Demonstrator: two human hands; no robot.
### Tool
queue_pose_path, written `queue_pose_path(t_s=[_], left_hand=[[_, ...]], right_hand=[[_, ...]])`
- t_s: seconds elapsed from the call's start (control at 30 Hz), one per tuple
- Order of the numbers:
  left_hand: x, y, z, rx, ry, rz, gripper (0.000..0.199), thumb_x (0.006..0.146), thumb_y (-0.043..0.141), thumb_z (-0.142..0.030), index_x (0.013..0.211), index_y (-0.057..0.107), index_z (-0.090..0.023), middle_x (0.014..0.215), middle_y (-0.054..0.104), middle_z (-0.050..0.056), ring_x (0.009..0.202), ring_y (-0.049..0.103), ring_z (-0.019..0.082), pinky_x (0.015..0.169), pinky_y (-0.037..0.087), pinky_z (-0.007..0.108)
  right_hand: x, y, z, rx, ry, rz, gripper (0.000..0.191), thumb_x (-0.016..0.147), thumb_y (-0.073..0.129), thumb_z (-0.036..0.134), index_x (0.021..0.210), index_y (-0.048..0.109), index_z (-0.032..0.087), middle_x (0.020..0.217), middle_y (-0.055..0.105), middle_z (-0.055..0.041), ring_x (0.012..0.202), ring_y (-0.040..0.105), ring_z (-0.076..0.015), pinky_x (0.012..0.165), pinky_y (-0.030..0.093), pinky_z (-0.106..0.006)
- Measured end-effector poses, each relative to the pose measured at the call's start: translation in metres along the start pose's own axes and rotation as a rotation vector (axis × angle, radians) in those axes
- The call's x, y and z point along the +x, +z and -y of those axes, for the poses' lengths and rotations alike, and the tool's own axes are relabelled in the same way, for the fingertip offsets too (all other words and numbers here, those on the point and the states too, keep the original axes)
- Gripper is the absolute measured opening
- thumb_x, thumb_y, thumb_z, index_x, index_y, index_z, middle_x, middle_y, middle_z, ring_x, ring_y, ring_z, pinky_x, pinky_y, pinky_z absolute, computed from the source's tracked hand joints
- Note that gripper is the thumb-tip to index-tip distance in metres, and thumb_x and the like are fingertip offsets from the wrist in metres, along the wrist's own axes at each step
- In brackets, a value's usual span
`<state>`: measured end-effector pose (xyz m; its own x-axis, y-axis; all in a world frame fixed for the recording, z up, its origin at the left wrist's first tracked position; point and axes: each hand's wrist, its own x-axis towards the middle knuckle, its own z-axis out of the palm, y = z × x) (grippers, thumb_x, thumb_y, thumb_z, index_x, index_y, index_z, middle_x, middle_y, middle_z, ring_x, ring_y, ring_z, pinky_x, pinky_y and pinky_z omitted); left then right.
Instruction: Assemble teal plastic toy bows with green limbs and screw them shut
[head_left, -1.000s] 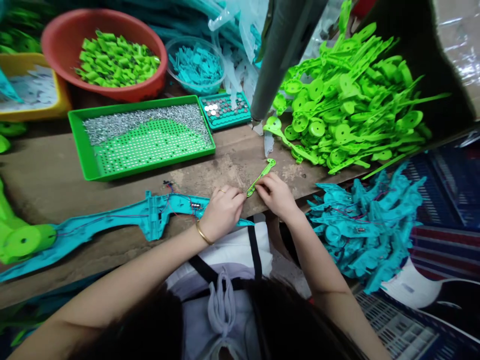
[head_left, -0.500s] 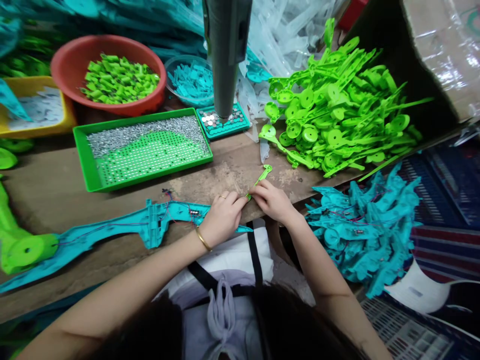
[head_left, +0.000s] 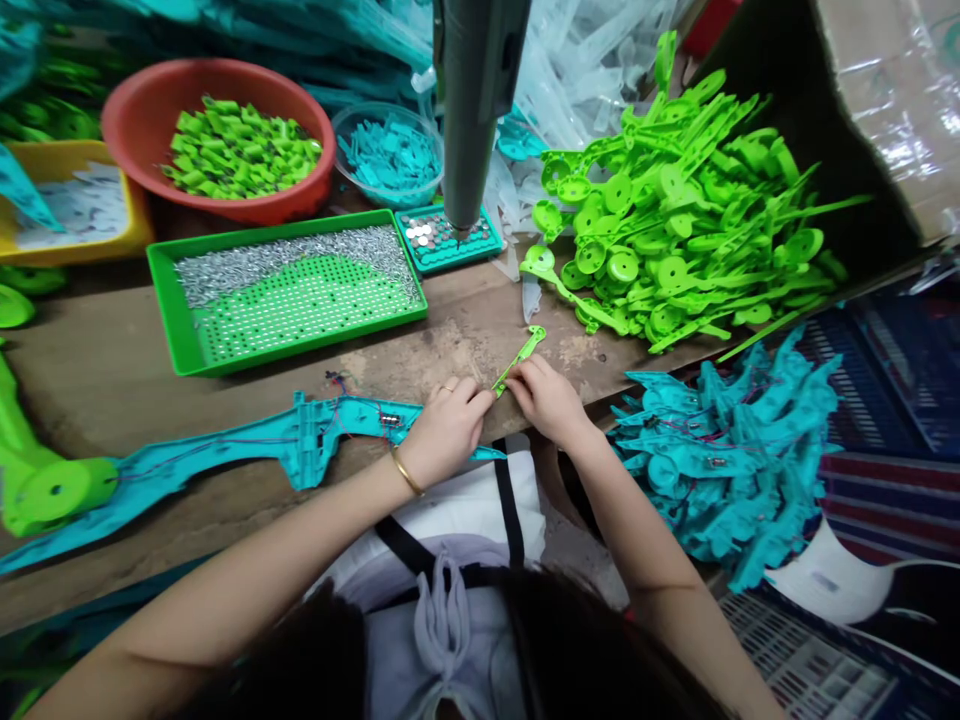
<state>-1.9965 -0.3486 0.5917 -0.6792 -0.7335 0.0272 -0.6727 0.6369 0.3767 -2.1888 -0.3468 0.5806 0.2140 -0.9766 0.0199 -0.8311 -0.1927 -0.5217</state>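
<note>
From the wearer's viewpoint, looking down at a worn wooden workbench (head_left: 420,350), two bare hands meet near its front edge over a slim lime-green plastic part (head_left: 531,342). The left hand (head_left: 448,425) pinches the part's near end between its fingertips; the right hand (head_left: 549,400) grips it from the side with thumb and bent fingers. The part's far end points away, toward a heap of lime-green plastic pieces (head_left: 675,230). Partly behind the left hand and forearm lies a long turquoise plastic shell (head_left: 217,448) with thin wires. Farther back are a green perforated tray (head_left: 292,320) of small metal pieces and a red bowl (head_left: 124,145) of green parts. More wired turquoise shells (head_left: 735,460) are piled on the right.
</note>
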Motion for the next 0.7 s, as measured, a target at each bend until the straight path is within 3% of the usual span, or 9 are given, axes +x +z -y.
queue_pose_path(t_s=[0.17, 0.43, 0.7], left_hand=[[0.008, -0.005, -0.004, 0.075, -0.022, 0.124, 0.048, 0.091, 0.043, -0.015, 0.138, 0.051, -0.019, 0.105, 0.058, 0.012, 0.099, 0.054, 0.028, 0.086, 0.048, 0.044], [0.012, -0.011, -0.009, 0.083, -0.067, 0.211, 0.049, 0.091, 0.042, -0.016, 0.14, 0.049, -0.017, 0.111, 0.056, 0.015, 0.103, 0.054, 0.03, 0.089, 0.046, 0.046], [0.012, -0.007, -0.003, 0.036, -0.046, 0.185, 0.049, 0.093, 0.04, -0.016, 0.141, 0.048, -0.019, 0.111, 0.056, 0.014, 0.103, 0.054, 0.029, 0.091, 0.046, 0.045]], right_hand=[[-0.003, 0.009, 0.002, 0.048, 0.115, -0.156, 0.012, 0.093, 0.055, 0.023, 0.09, 0.065, 0.02, 0.09, 0.065, -0.0062, 0.086, 0.063, -0.0204, 0.078, 0.049, -0.031], [-0.017, 0.008, 0.012, -0.132, 0.139, -0.159, 0.027, 0.094, 0.047, 0.022, 0.111, 0.069, 0.024, 0.099, 0.066, -0.0072, 0.093, 0.063, -0.0214, 0.074, 0.05, -0.03], [-0.02, 0.017, 0.011, -0.251, 0.105, -0.224, 0.032, 0.095, 0.046, 0.024, 0.118, 0.068, 0.024, 0.102, 0.066, -0.0083, 0.094, 0.058, -0.0217, 0.075, 0.049, -0.032]])
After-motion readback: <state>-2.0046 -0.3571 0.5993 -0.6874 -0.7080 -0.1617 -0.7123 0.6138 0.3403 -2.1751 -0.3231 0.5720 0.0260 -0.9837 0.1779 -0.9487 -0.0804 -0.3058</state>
